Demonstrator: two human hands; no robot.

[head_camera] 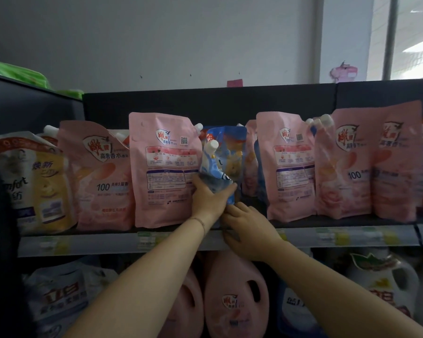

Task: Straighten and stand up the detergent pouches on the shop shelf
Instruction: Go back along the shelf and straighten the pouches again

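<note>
**Blue pouch gripped at shelf centre**

At the far left, a dark blurred shape cuts off part of the white Comfort pouch point(12, 181). A pink pouch point(164, 167) stands upright with its back label facing out. Beside it, the lower part of the blue pouch point(220, 162) is hidden by the left hand point(209, 198), whose thumb and fingers wrap around it. The pouch rises tilted above this grip. The right hand point(247, 228) sits just below it at the shelf edge point(352, 236). Its fingers are curled and blurred, and whether they grasp anything cannot be told.
</note>
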